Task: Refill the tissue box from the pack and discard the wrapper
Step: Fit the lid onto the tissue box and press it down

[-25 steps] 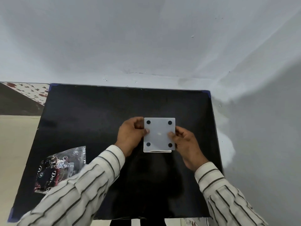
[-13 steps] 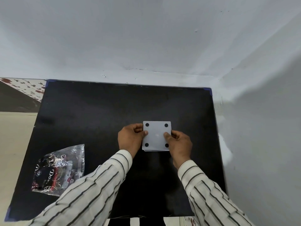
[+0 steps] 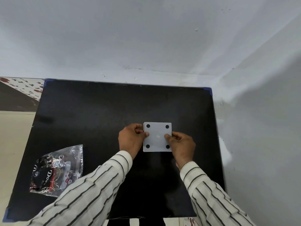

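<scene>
A square white tissue box (image 3: pixel 157 141) lies bottom-up at the middle of the black table (image 3: pixel 91 115); four black round feet mark its corners. My left hand (image 3: pixel 131 140) grips its left edge, thumb on the panel. My right hand (image 3: pixel 182 145) grips its right side, thumb pressed near the panel's middle. The crinkled clear wrapper (image 3: pixel 57 170) with black and red print lies flat at the table's front left, apart from both hands. Whether tissues remain in it I cannot tell.
White walls close in behind the table and on its right. The table's left edge drops to a beige floor (image 3: pixel 11 144). Striped sleeves cover both forearms over the table's front part.
The box and both hands have come slightly lower and closer to the table surface. The right thumb has slid inward over the panel. The wrapper has not moved.
</scene>
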